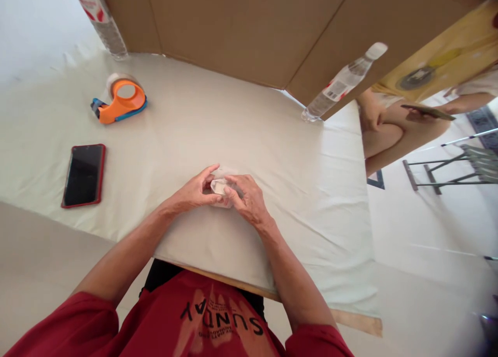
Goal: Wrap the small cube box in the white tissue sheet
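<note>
Close to the table's near edge, both hands are around a small whitish, partly see-through object (220,186), perhaps something in paper or plastic; its kind is hard to make out. My left hand (194,190) curls around its left side with thumb and fingers bent. From the right, my right hand (249,195) grips it between thumb and fingers, covering that side. An orange and blue tape dispenser (123,101) and a black phone with a red case (84,175) lie to the left, apart from the hands.
A pale cloth (218,113) covers the table. Across the back stands a folded cardboard panel (233,30), with a water bottle (103,22) at its left end and another bottle (342,84) at its right. Beyond, a seated person (420,87) holds a flat object; a folding stool (462,167) stands nearby.
</note>
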`<state>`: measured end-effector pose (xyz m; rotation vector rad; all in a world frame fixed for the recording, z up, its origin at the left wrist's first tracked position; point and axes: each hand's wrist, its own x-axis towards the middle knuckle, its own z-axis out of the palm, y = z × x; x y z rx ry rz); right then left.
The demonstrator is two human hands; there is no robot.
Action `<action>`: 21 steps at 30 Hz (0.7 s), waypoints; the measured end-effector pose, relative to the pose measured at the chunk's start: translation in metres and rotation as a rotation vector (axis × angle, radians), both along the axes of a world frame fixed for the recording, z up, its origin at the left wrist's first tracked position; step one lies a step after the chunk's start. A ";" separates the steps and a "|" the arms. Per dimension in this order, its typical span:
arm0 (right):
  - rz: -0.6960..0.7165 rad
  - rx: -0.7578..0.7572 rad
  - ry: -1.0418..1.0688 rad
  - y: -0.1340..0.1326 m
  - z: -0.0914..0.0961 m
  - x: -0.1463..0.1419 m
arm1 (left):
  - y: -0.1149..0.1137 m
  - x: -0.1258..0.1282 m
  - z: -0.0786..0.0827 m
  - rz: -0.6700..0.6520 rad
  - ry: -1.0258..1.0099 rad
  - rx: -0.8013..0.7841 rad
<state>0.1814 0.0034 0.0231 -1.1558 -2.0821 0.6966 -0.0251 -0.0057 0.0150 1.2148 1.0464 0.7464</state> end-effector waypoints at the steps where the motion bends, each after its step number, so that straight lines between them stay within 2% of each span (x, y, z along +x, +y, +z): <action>1: 0.017 -0.038 -0.003 0.001 0.001 0.000 | 0.000 0.000 0.000 -0.004 0.001 0.001; 4: 0.029 -0.133 -0.013 0.001 0.004 0.000 | 0.001 0.001 0.000 -0.007 -0.023 -0.006; 7: 0.010 -0.125 0.011 0.000 0.004 -0.001 | 0.001 0.004 0.002 0.010 -0.035 -0.021; 10: -0.121 -0.079 0.086 0.001 0.002 0.000 | 0.001 0.007 0.004 0.037 -0.040 -0.043; 13: -0.240 -0.151 0.155 0.007 -0.003 0.006 | 0.002 0.009 0.006 0.052 -0.059 -0.058; 18: -0.143 -0.395 0.216 0.014 -0.010 0.006 | 0.000 0.011 0.010 0.058 -0.040 -0.054; 21: -0.101 -0.448 0.233 0.010 -0.008 0.003 | -0.001 0.011 0.011 0.058 -0.003 -0.021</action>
